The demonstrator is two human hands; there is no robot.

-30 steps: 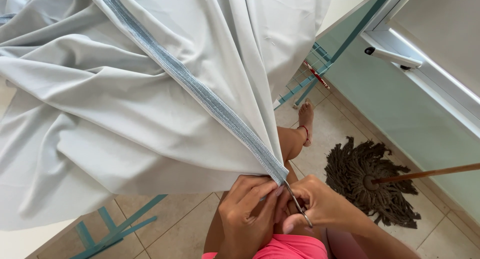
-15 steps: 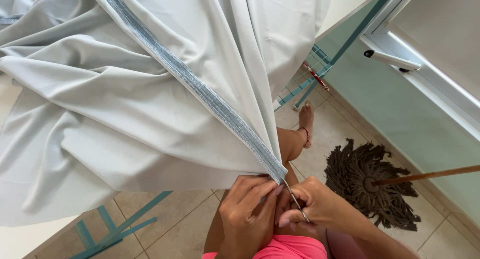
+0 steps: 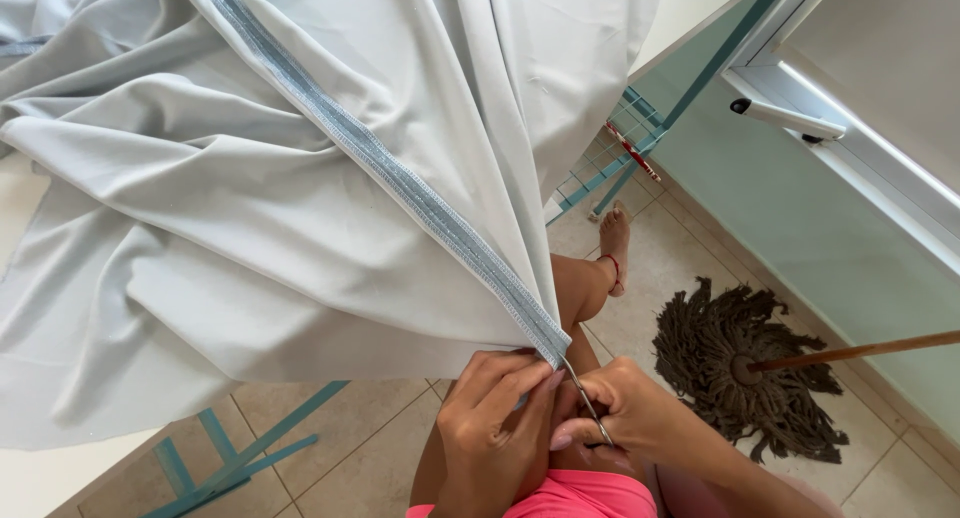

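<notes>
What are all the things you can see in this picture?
Cloth: one, pale grey, draped across the upper left.
Woven tape: one, blue-grey, sewn along the cloth's edge.
Small scissors: one, metal, at the tape's lower end.
Mop: one, dark brown strings, wooden handle, on the tiled floor at right.
Frame: teal bars, lower left and behind the cloth.
Left hand: fingers pinching the tape end.
Right hand: holding the scissors.

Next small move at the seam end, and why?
Probably a short snip or pick at the next stitch: the right hand holds a thin metal tool with its tip at the end of the blue-grey stitched band on the pale grey fabric, which the left hand pinches.
</notes>
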